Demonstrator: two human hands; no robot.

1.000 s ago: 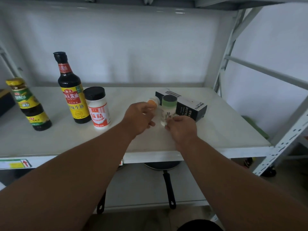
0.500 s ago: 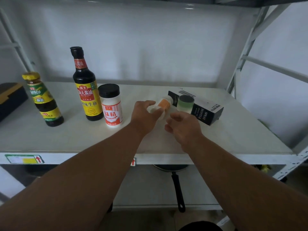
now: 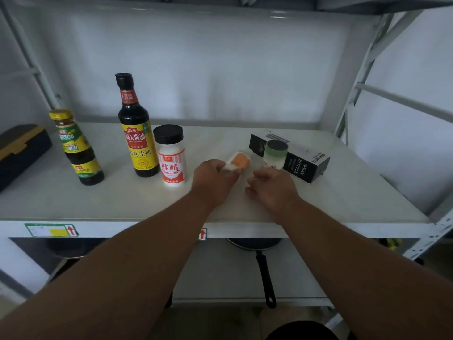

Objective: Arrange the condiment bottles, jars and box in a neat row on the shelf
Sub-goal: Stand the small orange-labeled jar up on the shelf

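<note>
On the white shelf [image 3: 122, 200] stand a yellow-capped dark bottle [image 3: 77, 148], a tall soy sauce bottle [image 3: 137, 128] and a black-lidded white jar [image 3: 171, 155], left to right. My left hand [image 3: 213, 180] grips a small orange-lidded jar [image 3: 239, 161], tilted with its lid pointing away. A green-lidded frosted jar [image 3: 275, 154] stands upright in front of the black spray-bottle box [image 3: 297, 159], which lies flat. My right hand [image 3: 270, 187] rests just below the frosted jar with fingers loosely curled; I cannot tell whether it touches the jar.
A dark case with yellow trim [image 3: 19, 150] lies at the shelf's left end. White metal uprights [image 3: 355, 94] frame the right side. A black pan [image 3: 259, 253] with a long handle sits on the lower shelf.
My left hand has tipped the orange-lidded jar over and drawn it left, away from the frosted jar. My right hand has slipped down off the frosted jar. The camera has moved closer.
</note>
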